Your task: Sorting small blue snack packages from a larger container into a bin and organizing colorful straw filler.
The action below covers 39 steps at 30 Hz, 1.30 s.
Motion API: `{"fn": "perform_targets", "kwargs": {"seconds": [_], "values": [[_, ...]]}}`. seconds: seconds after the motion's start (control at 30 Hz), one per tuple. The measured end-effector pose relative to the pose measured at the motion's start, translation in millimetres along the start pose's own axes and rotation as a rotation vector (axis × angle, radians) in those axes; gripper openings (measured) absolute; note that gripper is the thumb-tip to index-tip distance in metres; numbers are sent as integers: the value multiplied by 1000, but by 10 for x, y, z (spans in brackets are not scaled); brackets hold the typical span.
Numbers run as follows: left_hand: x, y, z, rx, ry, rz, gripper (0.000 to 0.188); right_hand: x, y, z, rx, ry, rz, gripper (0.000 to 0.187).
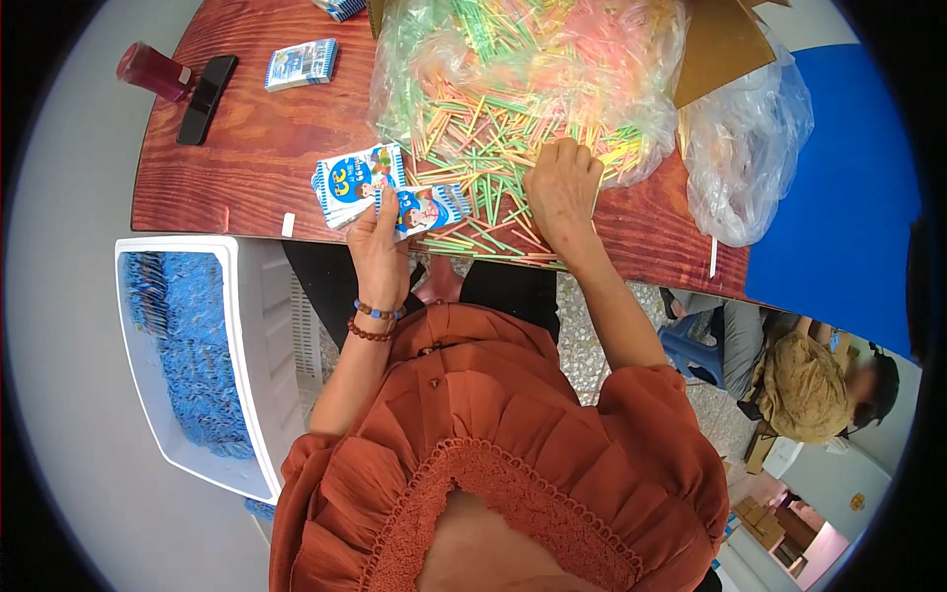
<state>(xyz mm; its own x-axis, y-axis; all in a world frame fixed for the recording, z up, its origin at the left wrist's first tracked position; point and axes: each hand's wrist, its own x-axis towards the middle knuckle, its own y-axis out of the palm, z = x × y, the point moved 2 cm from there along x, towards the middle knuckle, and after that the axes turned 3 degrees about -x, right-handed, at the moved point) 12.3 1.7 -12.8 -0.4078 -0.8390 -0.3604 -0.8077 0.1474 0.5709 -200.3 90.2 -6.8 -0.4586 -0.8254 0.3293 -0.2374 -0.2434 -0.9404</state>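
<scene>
My left hand (377,245) pinches a small blue-and-white printed packet (434,209) near the table's front edge. Beneath and beside that packet lies a stack of similar packets (350,178), partly covered by my thumb and fingers. My right hand (565,192) reaches into a spread of thin pink, green and yellow sticks (483,163). Its fingers are curled down among them, and whatever they grip is hidden by the back of the hand. More sticks fill a large clear plastic bag (552,49) just beyond.
A phone (207,99), a red-capped jar (153,71) and another packet (301,65) lie at the far left. A white foam box (232,335) holding blue packets stands left of me. Crumpled plastic (745,148) and a cardboard flap (725,49) are right. Another person (809,385) sits beyond.
</scene>
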Motion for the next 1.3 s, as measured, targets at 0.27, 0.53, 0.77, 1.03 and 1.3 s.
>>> {"fn": "perform_targets", "kwargs": {"seconds": [0.27, 0.53, 0.77, 1.03, 1.3], "values": [[-12, 30, -33, -31, -17, -24, 21, 106, -283, -145, 306, 82, 20, 21], [50, 188, -34, -75, -57, 58, 22, 336, -68, -182, 1801, 457, 327, 16], [184, 293, 52, -161, -154, 117, 22, 344, 139, -26, 2409, 477, 371, 18], [199, 318, 121, -173, -180, 89, 21, 340, 242, -45, 2268, 634, 383, 17], [247, 296, 136, -149, -129, 104, 22, 377, -377, 285, 2266, 416, 92, 26]]}}
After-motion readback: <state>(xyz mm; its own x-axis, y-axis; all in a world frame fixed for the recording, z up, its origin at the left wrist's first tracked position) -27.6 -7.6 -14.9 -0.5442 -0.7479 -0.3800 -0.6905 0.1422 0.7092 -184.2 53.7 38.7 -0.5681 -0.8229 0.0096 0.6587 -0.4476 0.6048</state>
